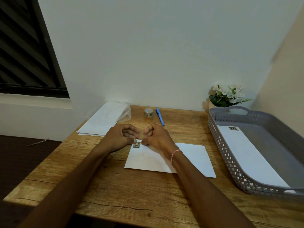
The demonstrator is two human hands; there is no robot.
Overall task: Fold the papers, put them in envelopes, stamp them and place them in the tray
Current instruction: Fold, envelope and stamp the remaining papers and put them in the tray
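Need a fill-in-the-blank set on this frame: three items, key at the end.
1. The left hand and right hand meet at the small stamp on the far-____ corner of the white paper envelope lying on the wooden table.
2. The grey perforated plastic tray holds ____ stamped white envelope.
3. The slim ____ pen lies just right of the small roll.
Missing words: left; one; blue.
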